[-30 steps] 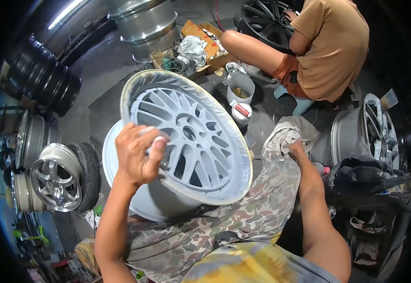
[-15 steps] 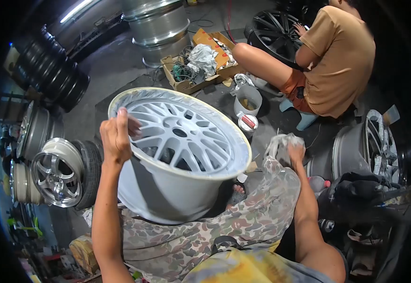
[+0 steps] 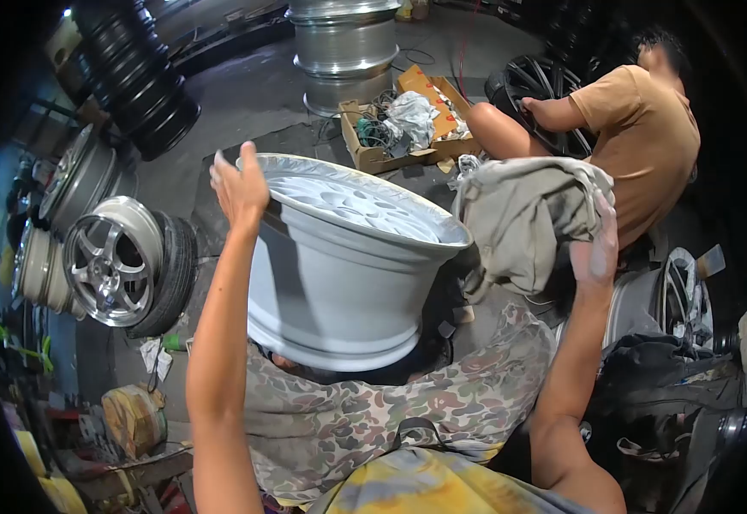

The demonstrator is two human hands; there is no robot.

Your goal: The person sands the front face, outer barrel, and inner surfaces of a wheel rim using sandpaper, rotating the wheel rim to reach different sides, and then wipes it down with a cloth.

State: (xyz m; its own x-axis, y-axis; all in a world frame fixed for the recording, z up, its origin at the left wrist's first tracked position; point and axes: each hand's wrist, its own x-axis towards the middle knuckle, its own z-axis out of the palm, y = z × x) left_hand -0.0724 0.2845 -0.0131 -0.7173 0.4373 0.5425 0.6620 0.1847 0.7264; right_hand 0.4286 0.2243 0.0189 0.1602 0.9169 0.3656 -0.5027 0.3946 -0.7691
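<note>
A grey-primed wheel rim (image 3: pixel 335 287) stands before me, tilted, its spoked face turned up and away from me. My left hand (image 3: pixel 241 184) is raised at the rim's upper left edge, fingers up and apart, with nothing in it. Whether it touches the lip is unclear. On the right, my right hand (image 3: pixel 598 240) grips a crumpled grey cloth (image 3: pixel 523 214), held up beside the rim's right edge. The cloth hangs down in folds and hides part of the floor behind it.
A person in a tan shirt (image 3: pixel 648 146) sits at the back right by a black wheel (image 3: pixel 532 90). A cardboard box (image 3: pixel 373 158) of rags and cords lies beyond the rim. Silver wheels (image 3: pixel 112 265) stand at left, and a grey wheel (image 3: pixel 639 300) at right.
My right hand has lifted the cloth from low on the right up beside the rim. The rim's face now tips further away, and my left hand's fingers have spread.
</note>
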